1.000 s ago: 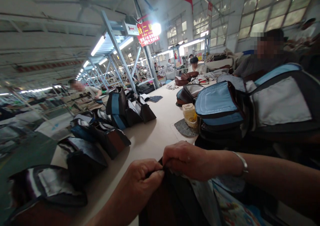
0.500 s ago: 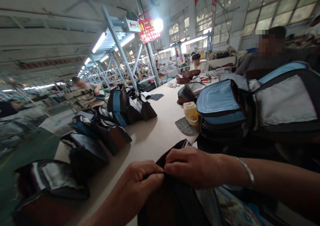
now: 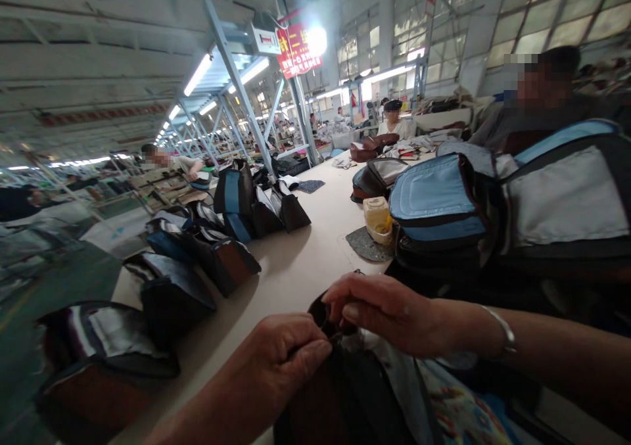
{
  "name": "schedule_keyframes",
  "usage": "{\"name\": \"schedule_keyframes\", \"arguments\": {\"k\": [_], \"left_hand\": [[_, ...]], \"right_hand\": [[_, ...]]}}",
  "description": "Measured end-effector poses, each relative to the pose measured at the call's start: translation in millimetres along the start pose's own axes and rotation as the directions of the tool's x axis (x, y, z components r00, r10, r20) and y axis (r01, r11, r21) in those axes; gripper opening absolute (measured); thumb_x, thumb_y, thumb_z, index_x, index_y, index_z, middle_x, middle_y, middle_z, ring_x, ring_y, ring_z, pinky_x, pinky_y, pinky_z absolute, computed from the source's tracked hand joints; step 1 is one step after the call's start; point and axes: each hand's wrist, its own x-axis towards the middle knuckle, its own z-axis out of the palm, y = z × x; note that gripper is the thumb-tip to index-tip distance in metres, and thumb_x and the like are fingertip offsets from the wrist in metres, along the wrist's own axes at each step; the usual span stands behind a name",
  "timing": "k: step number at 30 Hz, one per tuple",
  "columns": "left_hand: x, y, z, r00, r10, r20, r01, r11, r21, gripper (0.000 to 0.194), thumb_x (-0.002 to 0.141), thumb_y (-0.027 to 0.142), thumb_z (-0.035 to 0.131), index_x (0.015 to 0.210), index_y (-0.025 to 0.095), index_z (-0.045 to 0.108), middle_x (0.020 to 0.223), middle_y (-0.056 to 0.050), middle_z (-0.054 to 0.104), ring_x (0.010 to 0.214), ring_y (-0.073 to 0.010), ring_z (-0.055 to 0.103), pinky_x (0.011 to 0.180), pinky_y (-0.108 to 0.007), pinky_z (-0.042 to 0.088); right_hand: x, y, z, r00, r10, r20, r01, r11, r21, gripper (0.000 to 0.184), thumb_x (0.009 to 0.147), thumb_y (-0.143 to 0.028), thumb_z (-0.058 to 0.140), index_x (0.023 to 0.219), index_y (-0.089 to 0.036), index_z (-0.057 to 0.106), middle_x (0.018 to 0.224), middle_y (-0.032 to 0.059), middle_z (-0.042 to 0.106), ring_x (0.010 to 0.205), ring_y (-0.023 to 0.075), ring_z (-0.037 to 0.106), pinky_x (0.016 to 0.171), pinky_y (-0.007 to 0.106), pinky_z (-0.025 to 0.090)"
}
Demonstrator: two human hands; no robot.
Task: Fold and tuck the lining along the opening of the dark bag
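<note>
Currently: left hand [image 3: 283, 353] and right hand [image 3: 379, 310] both pinched shut on dark bag [image 3: 340, 392] top edge, at near table [image 3: 296, 271] edge | finished-looking bags [image 3: 221, 261] rowed left of grip | this one unfinished, I'd judge

A long pale tabletop [image 3: 315, 234] runs away from the camera. On it, a yellowish plastic jug [image 3: 377, 219] sits on a dark grey pad [image 3: 363, 246]. Just right of the jug stands a blue and black backpack [image 3: 438, 207], with a larger grey-panelled backpack [image 3: 562, 198] beside it. Beyond the jug lies an open brown bag [image 3: 377, 177]. Left of the jug, across the bare tabletop, a row of dark bags [image 3: 217, 248] lines the edge, one of them upright with a blue stripe [image 3: 231, 195]. Far behind the jug hangs a red sign [image 3: 294, 49] under a bright lamp [image 3: 316, 39]. A seated person [image 3: 537, 113] is behind the backpacks, and another person [image 3: 170, 163] sits far left of the jug.
</note>
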Motion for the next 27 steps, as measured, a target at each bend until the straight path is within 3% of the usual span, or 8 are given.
{"name": "schedule_keyframes", "arguments": {"k": [2,4,8,13,16,20,23,27], "left_hand": [[0.3,4.8,2.6,0.999,0.015,-0.030,-0.013,0.999,0.048,0.040,0.100,0.043,0.045,0.069,0.019,0.047,0.070,0.003,0.045,0.067,-0.0131,0.042,0.063,-0.026,0.032],[0.6,6.0,3.8,0.998,0.021,-0.051,-0.016,0.996,0.084,0.040,0.100,0.042,0.044,0.067,0.019,0.044,0.069,0.003,0.045,0.066,-0.0133,0.042,0.063,-0.026,0.032],[-0.1,-4.9,-3.0,1.000,-0.013,0.002,0.013,0.999,0.030,0.047,0.099,0.053,0.045,0.067,0.018,0.048,0.068,0.003,0.043,0.064,-0.0133,0.039,0.059,-0.026,0.030],[0.5,-16.4,-23.2,0.997,-0.057,0.054,0.060,0.996,-0.071,0.056,0.103,0.056,0.032,0.097,0.017,0.072,0.090,-0.003,0.062,0.085,-0.0182,0.052,0.077,-0.026,0.039],[1.6,-16.1,-30.6,0.990,-0.047,0.130,0.053,0.998,-0.042,0.052,0.099,0.057,0.043,0.083,0.015,0.067,0.075,0.002,0.049,0.073,-0.0150,0.044,0.066,-0.025,0.034],[4.5,-12.8,-31.4,0.990,-0.071,0.123,0.082,0.992,-0.094,0.053,0.099,0.059,0.042,0.086,0.015,0.069,0.078,0.001,0.053,0.077,-0.0163,0.047,0.071,-0.025,0.036],[8.5,-9.2,-24.6,0.988,-0.082,0.133,0.102,0.984,-0.149,0.053,0.100,0.059,0.040,0.091,0.016,0.070,0.082,0.000,0.056,0.078,-0.0165,0.047,0.072,-0.025,0.036],[11.2,-9.4,-11.2,0.990,-0.066,0.124,0.085,0.985,-0.149,0.047,0.097,0.056,0.049,0.077,0.016,0.061,0.071,0.004,0.041,0.068,-0.0134,0.035,0.062,-0.026,0.029]], "right_hand": [[8.2,3.1,-5.2,0.991,0.054,0.119,-0.056,0.998,0.020,0.021,0.104,-0.025,0.042,0.101,-0.013,0.060,0.091,0.0048,0.059,0.081,0.0120,0.054,0.076,0.025,0.044],[14.7,9.8,-5.4,0.966,-0.031,0.256,0.014,0.998,0.067,0.023,0.102,-0.027,0.048,0.084,-0.014,0.057,0.085,0.0019,0.052,0.076,0.0110,0.049,0.073,0.024,0.042],[15.5,25.1,4.6,0.964,-0.141,0.225,0.088,0.969,0.232,0.031,0.099,-0.032,0.055,0.073,-0.016,0.049,0.076,-0.0009,0.045,0.071,0.0105,0.044,0.067,0.024,0.039],[7.1,30.1,3.5,0.963,0.072,0.260,-0.176,0.898,0.403,0.046,0.101,-0.053,0.047,0.077,-0.014,0.052,0.080,0.0007,0.047,0.072,0.0108,0.042,0.067,0.024,0.039],[8.1,26.2,-8.2,0.934,0.207,0.291,-0.315,0.862,0.398,0.056,0.100,-0.063,0.041,0.087,-0.012,0.060,0.082,0.0027,0.052,0.074,0.0116,0.045,0.069,0.025,0.041],[14.0,20.7,-13.6,0.934,0.258,0.247,-0.337,0.866,0.370,0.057,0.101,-0.059,0.042,0.094,-0.008,0.066,0.086,0.0073,0.062,0.077,0.0132,0.053,0.074,0.027,0.046],[14.0,22.1,-2.3,0.953,0.248,0.175,-0.300,0.856,0.421,0.044,0.102,-0.049,0.047,0.097,-0.009,0.063,0.087,0.0066,0.063,0.077,0.0122,0.054,0.075,0.027,0.047],[4.4,27.1,14.3,0.989,0.108,-0.104,-0.083,0.972,0.219,0.017,0.099,-0.030,0.053,0.098,-0.013,0.056,0.088,0.0049,0.060,0.075,0.0119,0.054,0.070,0.025,0.048]]}}
